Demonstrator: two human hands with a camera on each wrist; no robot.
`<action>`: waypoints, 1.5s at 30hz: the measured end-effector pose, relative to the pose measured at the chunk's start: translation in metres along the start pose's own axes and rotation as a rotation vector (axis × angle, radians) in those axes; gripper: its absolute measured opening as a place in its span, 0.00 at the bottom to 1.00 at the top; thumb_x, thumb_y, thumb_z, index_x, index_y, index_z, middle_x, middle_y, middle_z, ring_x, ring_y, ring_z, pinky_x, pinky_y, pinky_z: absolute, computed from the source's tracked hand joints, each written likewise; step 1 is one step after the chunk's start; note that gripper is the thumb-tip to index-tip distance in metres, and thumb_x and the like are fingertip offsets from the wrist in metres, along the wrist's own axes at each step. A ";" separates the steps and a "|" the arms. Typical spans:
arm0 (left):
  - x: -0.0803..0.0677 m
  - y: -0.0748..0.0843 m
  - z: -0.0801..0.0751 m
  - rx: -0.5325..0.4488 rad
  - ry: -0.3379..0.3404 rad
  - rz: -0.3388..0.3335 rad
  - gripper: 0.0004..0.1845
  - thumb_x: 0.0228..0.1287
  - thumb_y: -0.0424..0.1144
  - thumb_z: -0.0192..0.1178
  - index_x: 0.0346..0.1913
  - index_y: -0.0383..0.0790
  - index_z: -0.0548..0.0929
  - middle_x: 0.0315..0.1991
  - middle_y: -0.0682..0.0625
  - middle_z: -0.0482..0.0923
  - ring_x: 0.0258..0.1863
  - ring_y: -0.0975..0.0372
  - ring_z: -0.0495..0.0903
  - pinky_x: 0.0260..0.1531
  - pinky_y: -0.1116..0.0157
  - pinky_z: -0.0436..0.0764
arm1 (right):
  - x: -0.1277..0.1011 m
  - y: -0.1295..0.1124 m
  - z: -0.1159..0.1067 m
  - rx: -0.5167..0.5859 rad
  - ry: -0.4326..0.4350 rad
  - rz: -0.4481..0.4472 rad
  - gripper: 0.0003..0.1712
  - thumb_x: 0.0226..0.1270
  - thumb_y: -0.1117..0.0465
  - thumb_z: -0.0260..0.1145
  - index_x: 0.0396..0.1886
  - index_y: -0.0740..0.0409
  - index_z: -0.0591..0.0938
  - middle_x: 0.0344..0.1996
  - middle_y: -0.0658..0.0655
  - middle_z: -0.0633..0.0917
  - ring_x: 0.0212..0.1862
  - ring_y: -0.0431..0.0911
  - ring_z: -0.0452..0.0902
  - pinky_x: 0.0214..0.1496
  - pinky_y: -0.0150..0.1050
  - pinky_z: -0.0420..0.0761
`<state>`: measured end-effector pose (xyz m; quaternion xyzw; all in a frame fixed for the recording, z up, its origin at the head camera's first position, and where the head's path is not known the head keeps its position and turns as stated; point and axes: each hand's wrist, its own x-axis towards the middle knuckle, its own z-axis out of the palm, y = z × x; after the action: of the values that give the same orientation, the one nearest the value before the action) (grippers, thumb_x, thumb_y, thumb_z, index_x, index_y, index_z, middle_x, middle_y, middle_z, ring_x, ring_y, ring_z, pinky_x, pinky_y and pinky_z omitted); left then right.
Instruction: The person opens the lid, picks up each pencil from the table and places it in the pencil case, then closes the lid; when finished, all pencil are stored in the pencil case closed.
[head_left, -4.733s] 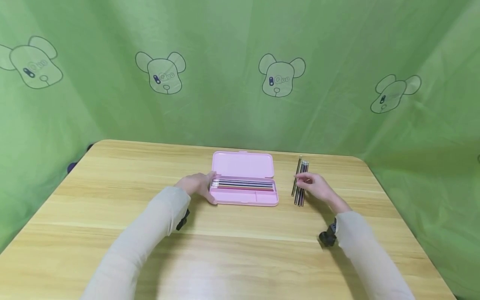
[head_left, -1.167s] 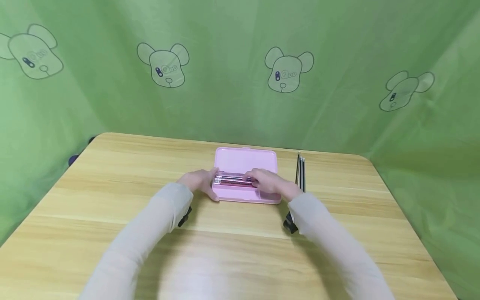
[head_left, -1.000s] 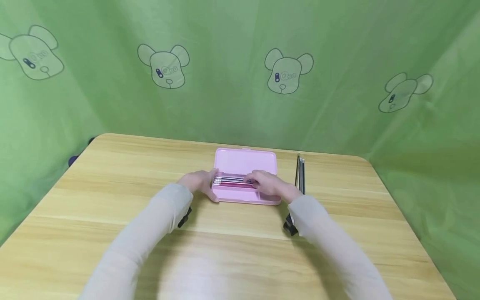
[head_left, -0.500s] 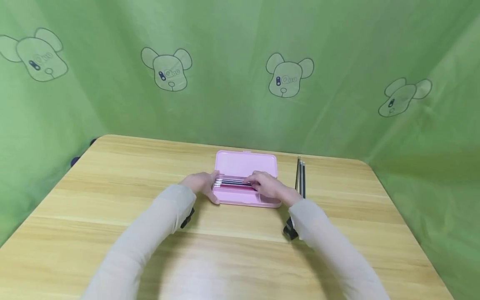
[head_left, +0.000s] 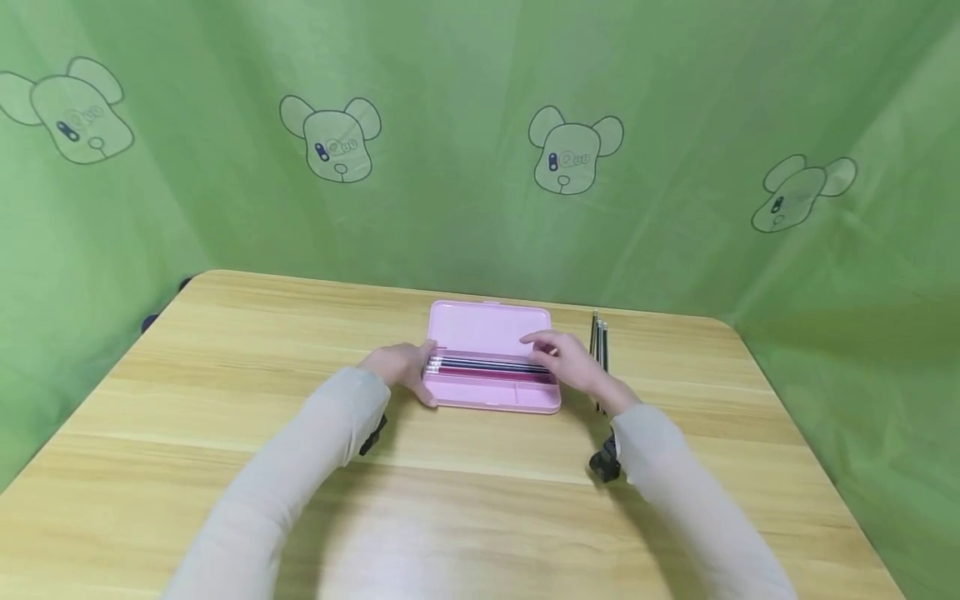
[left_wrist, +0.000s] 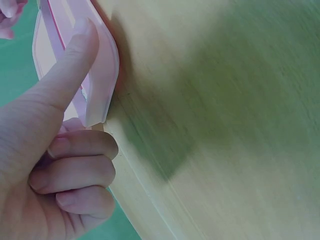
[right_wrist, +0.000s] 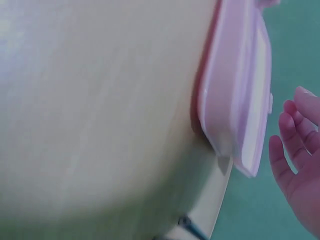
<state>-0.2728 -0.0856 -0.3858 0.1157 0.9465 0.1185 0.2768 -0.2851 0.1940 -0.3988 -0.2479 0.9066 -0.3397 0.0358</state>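
Note:
A pink pencil case [head_left: 468, 393] lies with its lid raised at the back of the table. Several pencils [head_left: 480, 368], dark ones and a red one, lie side by side in its long rear compartment, eraser ends to the left. My left hand [head_left: 399, 367] grips the case's left end; the left wrist view shows the thumb [left_wrist: 75, 60] along the front side and the other fingers curled. Over the case's right end hovers my right hand [head_left: 572, 363], with nothing between its loosely bent fingers. It appears apart from the case [right_wrist: 220, 90] in the right wrist view.
Several dark pencils [head_left: 604, 346] lie on the wooden table [head_left: 480, 500] right of the case, partly hidden behind my right hand and wrist. A green curtain [head_left: 450, 225] with bear-head drawings hangs behind the table's far edge.
My right hand went from the loose pencils to the case, pressed at the pencils inside, and has now lifted off to the right. Fewer loose pencils show. The left hand stays at the case.

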 end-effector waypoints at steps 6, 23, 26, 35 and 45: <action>-0.002 0.001 -0.001 0.001 -0.012 -0.014 0.62 0.38 0.57 0.71 0.72 0.46 0.43 0.66 0.37 0.58 0.64 0.48 0.60 0.63 0.53 0.61 | -0.011 0.016 -0.019 0.010 0.081 0.003 0.18 0.61 0.68 0.61 0.52 0.68 0.76 0.36 0.64 0.82 0.38 0.52 0.76 0.42 0.42 0.79; -0.004 0.003 -0.003 -0.055 -0.009 -0.019 0.61 0.40 0.54 0.71 0.72 0.44 0.43 0.68 0.38 0.55 0.66 0.48 0.56 0.65 0.52 0.58 | -0.045 0.066 -0.053 -0.027 0.086 0.193 0.22 0.65 0.63 0.58 0.57 0.69 0.71 0.36 0.64 0.79 0.40 0.54 0.74 0.43 0.41 0.77; -0.003 0.005 -0.004 -0.048 -0.010 -0.023 0.61 0.39 0.54 0.71 0.72 0.44 0.43 0.68 0.38 0.55 0.66 0.48 0.56 0.65 0.52 0.58 | -0.051 0.072 -0.058 -0.023 0.043 0.260 0.26 0.66 0.63 0.57 0.61 0.70 0.66 0.41 0.69 0.77 0.45 0.60 0.73 0.49 0.50 0.76; -0.003 0.006 -0.002 -0.006 -0.022 -0.053 0.60 0.39 0.56 0.70 0.72 0.46 0.44 0.67 0.38 0.58 0.65 0.48 0.59 0.63 0.51 0.61 | -0.055 0.071 -0.059 -0.020 -0.148 0.325 0.37 0.63 0.64 0.58 0.63 0.80 0.52 0.43 0.76 0.73 0.44 0.62 0.71 0.49 0.54 0.74; -0.004 0.006 -0.002 -0.004 -0.019 -0.032 0.61 0.39 0.55 0.71 0.72 0.44 0.43 0.66 0.37 0.58 0.65 0.48 0.60 0.63 0.52 0.61 | -0.053 0.073 -0.058 -0.089 -0.170 0.423 0.41 0.56 0.70 0.61 0.64 0.78 0.50 0.49 0.80 0.69 0.52 0.69 0.66 0.57 0.60 0.67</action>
<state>-0.2702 -0.0813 -0.3805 0.1010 0.9454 0.1147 0.2878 -0.2832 0.3012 -0.4058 -0.0815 0.9461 -0.2624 0.1714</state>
